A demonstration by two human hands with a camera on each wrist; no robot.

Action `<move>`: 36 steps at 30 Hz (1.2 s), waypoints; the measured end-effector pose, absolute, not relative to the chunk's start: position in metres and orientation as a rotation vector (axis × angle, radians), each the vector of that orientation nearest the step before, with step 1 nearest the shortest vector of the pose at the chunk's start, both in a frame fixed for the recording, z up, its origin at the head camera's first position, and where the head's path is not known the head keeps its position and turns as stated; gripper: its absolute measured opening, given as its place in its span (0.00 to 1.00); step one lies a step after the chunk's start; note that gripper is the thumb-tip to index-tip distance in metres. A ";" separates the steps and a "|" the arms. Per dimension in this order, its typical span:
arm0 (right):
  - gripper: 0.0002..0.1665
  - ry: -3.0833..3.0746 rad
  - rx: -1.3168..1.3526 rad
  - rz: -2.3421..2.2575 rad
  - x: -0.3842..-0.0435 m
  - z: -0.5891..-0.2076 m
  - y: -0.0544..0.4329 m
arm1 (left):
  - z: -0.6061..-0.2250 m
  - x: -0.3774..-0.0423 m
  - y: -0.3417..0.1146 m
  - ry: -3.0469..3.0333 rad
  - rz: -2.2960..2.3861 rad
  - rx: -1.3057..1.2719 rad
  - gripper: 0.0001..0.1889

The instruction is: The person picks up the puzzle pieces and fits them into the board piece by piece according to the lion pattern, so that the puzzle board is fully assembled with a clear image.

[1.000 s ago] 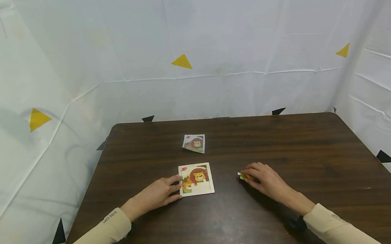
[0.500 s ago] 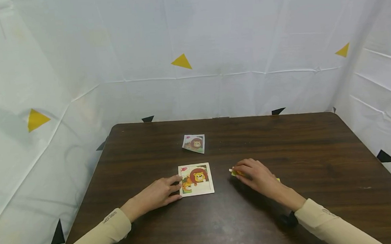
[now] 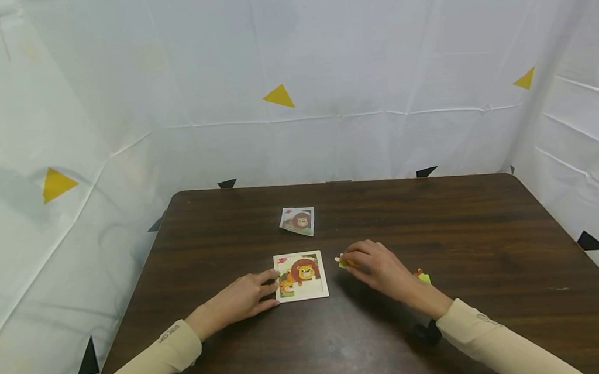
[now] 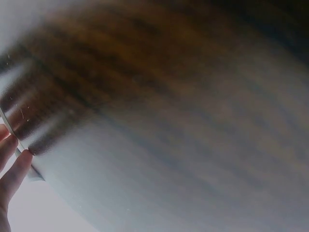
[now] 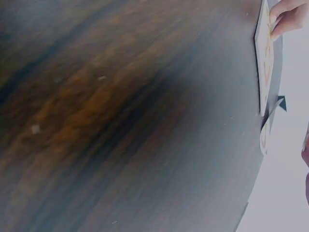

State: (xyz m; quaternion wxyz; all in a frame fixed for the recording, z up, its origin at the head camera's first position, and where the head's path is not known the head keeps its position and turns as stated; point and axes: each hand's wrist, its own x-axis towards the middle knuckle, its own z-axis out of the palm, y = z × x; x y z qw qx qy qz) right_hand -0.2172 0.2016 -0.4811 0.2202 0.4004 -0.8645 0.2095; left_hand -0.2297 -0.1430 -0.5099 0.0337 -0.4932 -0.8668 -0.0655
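Observation:
A square lion jigsaw puzzle board point(image 3: 313, 291) with a pale frame lies flat on the table. Some of its picture is in place, and its lower right shows bare wood. My left hand point(image 3: 239, 297) rests on the board's left edge with extended fingers; in the left wrist view its fingers point(image 4: 16, 174) touch the rim. To the right of the board, my right hand point(image 3: 382, 271) pinches a small green-and-yellow puzzle piece point(image 3: 343, 263) between thumb and fingers, above the table. Only a sliver of the right fingers point(image 5: 306, 154) appears in the right wrist view.
Behind the board lies a printed lion picture card point(image 3: 297, 221) with a curled edge. Another green-and-orange puzzle piece point(image 3: 423, 277) is on the table beside the right wrist. White sheeting point(image 3: 353, 59) rises beyond the dark wooden table point(image 3: 466, 221).
My right hand has moved left toward the board with the puzzle piece in its fingers, uncovering another piece on the table. The left hand and the board have stayed put.

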 end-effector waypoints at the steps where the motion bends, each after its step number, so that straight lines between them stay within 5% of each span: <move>1: 0.20 -2.392 1.109 0.581 -0.217 -0.481 0.200 | -0.510 -0.230 -0.143 -2.667 -0.206 -1.518 0.22; 36: 0.16 -2.413 1.205 0.565 -0.224 -0.471 0.160 | -0.510 -0.230 -0.143 -2.668 -0.190 -1.515 0.22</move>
